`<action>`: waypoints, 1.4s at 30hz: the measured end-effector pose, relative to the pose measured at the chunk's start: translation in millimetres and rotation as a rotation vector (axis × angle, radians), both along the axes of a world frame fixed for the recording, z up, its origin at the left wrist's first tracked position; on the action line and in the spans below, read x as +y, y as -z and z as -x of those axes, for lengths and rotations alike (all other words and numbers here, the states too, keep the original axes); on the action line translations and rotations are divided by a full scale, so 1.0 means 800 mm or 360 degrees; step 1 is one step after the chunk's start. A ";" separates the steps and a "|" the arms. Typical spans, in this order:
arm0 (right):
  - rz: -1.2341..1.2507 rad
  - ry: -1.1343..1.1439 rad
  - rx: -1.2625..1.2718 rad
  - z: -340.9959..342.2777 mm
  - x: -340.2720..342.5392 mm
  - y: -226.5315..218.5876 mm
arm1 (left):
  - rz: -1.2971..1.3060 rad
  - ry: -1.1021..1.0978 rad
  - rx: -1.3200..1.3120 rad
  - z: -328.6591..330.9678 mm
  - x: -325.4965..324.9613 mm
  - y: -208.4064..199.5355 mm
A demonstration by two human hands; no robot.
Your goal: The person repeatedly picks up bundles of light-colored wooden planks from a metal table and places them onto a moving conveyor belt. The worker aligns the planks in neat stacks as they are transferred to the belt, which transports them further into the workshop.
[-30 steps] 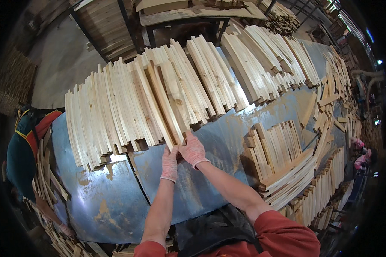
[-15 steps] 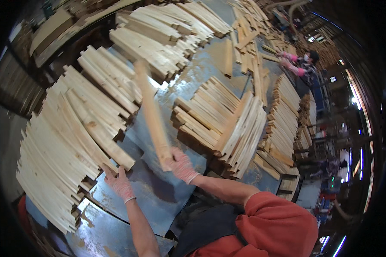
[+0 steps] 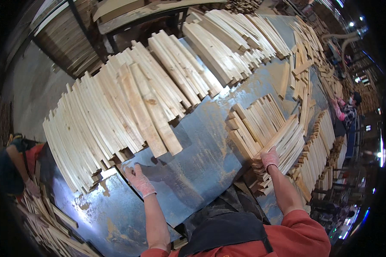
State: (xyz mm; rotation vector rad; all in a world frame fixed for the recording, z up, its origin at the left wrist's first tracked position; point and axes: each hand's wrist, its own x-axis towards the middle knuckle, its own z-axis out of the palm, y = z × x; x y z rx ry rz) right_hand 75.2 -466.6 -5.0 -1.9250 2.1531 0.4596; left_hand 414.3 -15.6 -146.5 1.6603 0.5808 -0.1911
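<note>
My left hand [image 3: 140, 180], in a pinkish-white work glove, hovers over or rests on the blue-grey metal tabletop [image 3: 197, 158]. Its fingers are apart and hold nothing, just short of the near ends of a long row of pale wooden slats [image 3: 103, 111]. Two slats in that row, one with a dark knot [image 3: 152, 105], stick out toward me. On the right, my right hand [image 3: 269, 159], gloved alike, is closed around the near end of a wooden slat [image 3: 283, 133] lying on top of a stack of slats [image 3: 261, 115]. The fingertips are partly hidden.
More slat piles [image 3: 221, 51] line the table's far side, with loose offcuts [image 3: 302, 68] beyond. At the left edge, another person's arm [image 3: 19, 162] reaches over a heap of thin strips [image 3: 47, 222]. A co-worker in pink sleeves [image 3: 341, 112] stands far right.
My right hand has carried the raised slat rightward and down onto the stack. My left hand has come away from the slat end it touched. The view has swung left.
</note>
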 end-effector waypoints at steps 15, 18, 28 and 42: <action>-0.0213 -0.1596 -0.0953 -0.413 0.084 0.038 | 0.0273 -0.0612 -0.0001 -0.075 0.027 0.001; -0.0065 -0.1734 -0.0966 -0.518 0.092 0.052 | 0.0337 -0.0538 -0.0014 -0.080 0.029 -0.013; -0.0112 -0.1497 -0.0721 -0.585 0.071 0.115 | -0.0823 -0.0202 0.0057 -0.102 0.052 -0.004; -0.0095 -0.1402 -0.0683 -0.626 0.077 0.126 | -0.1089 0.0449 -0.0121 -0.133 0.096 0.046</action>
